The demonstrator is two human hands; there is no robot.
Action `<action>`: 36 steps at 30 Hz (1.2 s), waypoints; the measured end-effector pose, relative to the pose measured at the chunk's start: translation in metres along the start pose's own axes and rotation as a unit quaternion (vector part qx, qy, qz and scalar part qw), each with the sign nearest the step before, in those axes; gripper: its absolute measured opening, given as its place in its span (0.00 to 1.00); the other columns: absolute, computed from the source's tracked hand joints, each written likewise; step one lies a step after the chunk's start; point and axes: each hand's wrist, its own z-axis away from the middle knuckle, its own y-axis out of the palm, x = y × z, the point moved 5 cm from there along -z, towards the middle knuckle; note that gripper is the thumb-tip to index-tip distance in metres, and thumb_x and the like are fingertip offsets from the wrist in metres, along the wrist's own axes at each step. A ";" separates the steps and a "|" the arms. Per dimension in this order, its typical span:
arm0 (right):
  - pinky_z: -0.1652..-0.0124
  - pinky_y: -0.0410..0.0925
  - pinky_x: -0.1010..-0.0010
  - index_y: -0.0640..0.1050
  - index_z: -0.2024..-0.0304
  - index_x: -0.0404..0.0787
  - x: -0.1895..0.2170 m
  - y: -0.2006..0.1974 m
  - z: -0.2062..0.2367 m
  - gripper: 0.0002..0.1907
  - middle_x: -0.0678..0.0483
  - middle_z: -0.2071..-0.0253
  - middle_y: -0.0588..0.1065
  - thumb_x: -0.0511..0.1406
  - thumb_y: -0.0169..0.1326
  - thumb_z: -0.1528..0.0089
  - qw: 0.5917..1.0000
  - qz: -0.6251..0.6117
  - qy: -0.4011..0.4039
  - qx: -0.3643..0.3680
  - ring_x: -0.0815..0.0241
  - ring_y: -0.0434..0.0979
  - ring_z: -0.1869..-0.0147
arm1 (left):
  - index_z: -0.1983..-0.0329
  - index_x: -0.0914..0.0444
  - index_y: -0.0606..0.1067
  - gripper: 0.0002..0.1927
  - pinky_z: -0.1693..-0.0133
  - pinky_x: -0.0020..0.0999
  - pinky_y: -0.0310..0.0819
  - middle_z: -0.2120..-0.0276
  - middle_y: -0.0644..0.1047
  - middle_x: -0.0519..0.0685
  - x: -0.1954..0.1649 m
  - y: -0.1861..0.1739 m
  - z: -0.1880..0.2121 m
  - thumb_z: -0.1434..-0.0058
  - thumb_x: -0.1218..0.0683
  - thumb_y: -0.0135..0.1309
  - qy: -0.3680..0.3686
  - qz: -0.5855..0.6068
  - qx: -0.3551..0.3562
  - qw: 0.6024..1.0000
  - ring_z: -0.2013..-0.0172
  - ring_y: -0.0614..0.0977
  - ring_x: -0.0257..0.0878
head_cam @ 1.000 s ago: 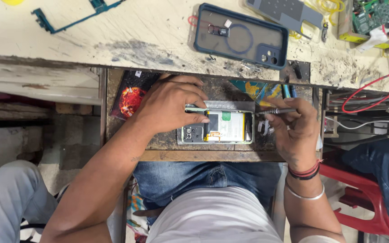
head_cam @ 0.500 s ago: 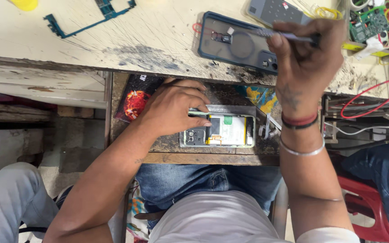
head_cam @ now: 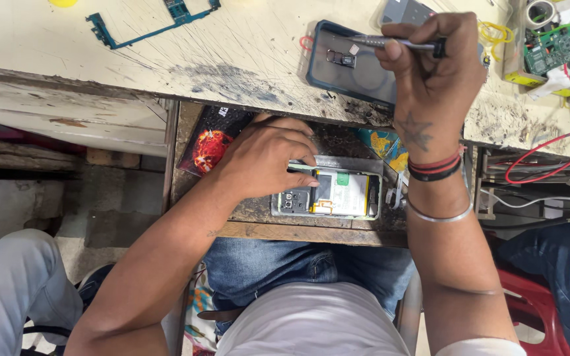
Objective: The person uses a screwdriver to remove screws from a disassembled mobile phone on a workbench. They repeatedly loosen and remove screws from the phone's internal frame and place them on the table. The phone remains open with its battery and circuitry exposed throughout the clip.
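Observation:
An opened phone with its battery and green frame exposed lies in a pulled-out wooden drawer. My left hand rests on the phone's left end, fingers curled over its top edge. My right hand is raised over the bench top, closed around a slim metal screwdriver held level, tip pointing left. Just under that tip lies a dark blue phone case with a small camera part inside it.
A blue-green circuit board lies at the bench's far left. A green board with wires and a tape roll sit far right. Red and white cables fill a shelf right. A red plastic stool stands at the lower right.
My right hand lifted the screwdriver off the phone in the drawer and carried it up over the phone case on the bench. My left hand stayed on the phone.

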 end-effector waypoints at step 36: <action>0.45 0.78 0.67 0.63 0.52 0.37 -0.016 -0.016 0.127 0.14 0.42 0.55 0.78 0.25 0.57 0.28 0.994 -0.039 0.101 0.025 0.53 0.83 0.44 | 0.64 0.60 0.84 0.10 0.63 0.34 0.81 0.66 0.85 0.47 0.011 0.001 -0.002 0.43 0.50 0.68 -0.036 0.065 -0.129 0.989 0.65 0.88 0.40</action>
